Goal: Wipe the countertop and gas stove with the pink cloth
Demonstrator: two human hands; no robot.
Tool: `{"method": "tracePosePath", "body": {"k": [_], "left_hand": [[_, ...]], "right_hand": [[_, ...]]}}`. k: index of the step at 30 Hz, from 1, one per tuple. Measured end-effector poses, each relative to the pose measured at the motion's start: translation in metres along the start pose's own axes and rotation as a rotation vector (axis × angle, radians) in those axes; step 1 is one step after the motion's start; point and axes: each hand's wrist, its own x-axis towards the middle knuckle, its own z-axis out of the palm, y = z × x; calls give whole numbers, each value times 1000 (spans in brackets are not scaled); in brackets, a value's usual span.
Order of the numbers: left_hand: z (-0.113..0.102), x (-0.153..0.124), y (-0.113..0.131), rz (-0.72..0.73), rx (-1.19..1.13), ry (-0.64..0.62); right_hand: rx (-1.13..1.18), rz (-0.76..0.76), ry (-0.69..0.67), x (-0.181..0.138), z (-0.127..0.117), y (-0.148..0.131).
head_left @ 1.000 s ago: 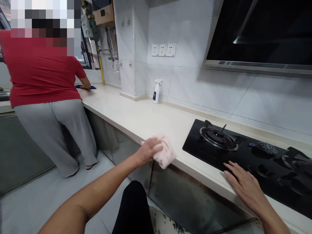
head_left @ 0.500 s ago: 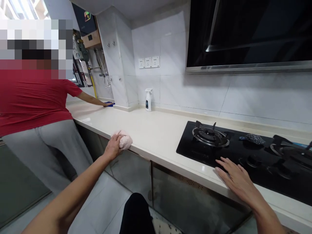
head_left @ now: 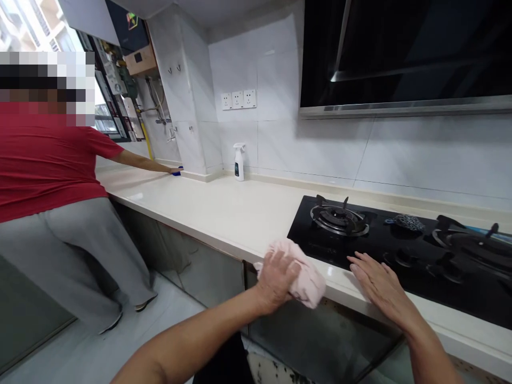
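My left hand [head_left: 277,282] grips a pale pink cloth [head_left: 306,277] against the front edge of the cream countertop [head_left: 208,208]. Part of the cloth hangs over the edge, just left of the gas stove's front corner. My right hand [head_left: 378,282] holds nothing; its fingers lie extended on the counter edge, their tips at the front rim of the black gas stove [head_left: 298,229].
A white spray bottle [head_left: 239,162] stands by the back wall. On the stove lies a metal scouring pad [head_left: 408,222] between the burners. At the left, a person in a red shirt [head_left: 48,165] reaches along the counter with a blue cloth [head_left: 177,171]. A range hood [head_left: 400,106] hangs overhead.
My left hand has slid the pink cloth rightward along the counter's front edge, toward the stove. My right hand stays almost in place. The view has shifted slightly.
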Motion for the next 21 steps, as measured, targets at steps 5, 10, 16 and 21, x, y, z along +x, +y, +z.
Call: {"method": "tracePosePath", "body": {"k": [5, 10, 16, 21], "left_hand": [[19, 32, 57, 148, -24, 75], [22, 16, 23, 228, -83, 157], [1, -46, -95, 184, -79, 148], [-50, -95, -194, -91, -64, -38]], "right_hand": [[-25, -56, 18, 0, 1, 7], [-48, -41, 8, -3, -3, 7], [-44, -40, -20, -4, -7, 4], [-62, -54, 5, -3, -3, 6]]}}
